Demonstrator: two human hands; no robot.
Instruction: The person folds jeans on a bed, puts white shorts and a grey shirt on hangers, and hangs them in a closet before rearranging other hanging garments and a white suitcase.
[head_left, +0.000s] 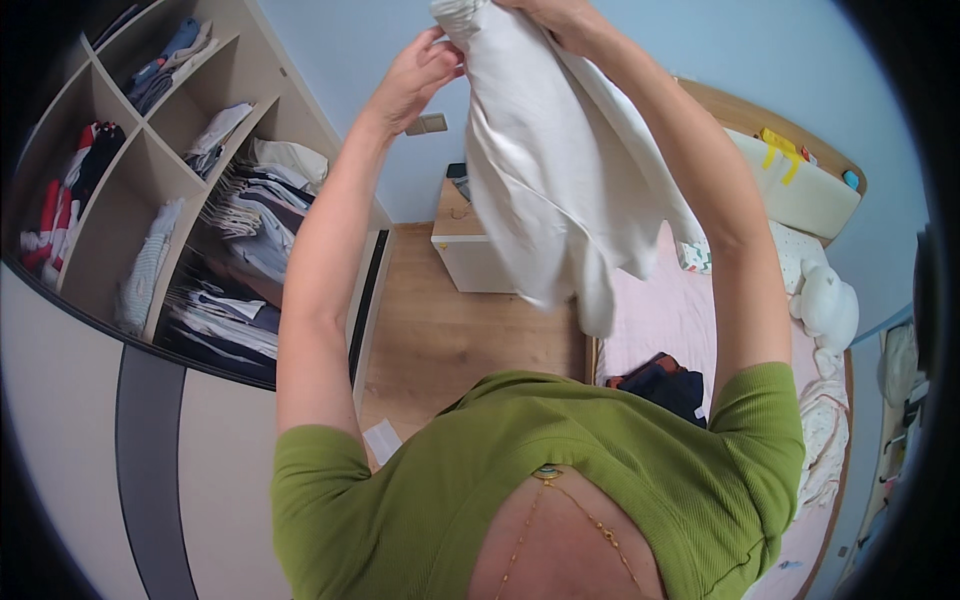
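Observation:
A white cloth garment hangs down from my raised hands at the top of the view, its lower end loose above the floor and the bed's edge. My right hand grips its upper part, with the fingertips partly hidden by the cloth and the frame's edge. My left hand is at the garment's gathered upper left edge, fingers bent and touching it; whether they pinch the cloth is not clear. Folded dark clothes lie on the pink bed sheet.
An open wardrobe with folded and hanging clothes stands at the left. A small white cabinet with a wooden top is beyond the floor. The bed, with a white plush toy, is at the right. Something white and flat lies low.

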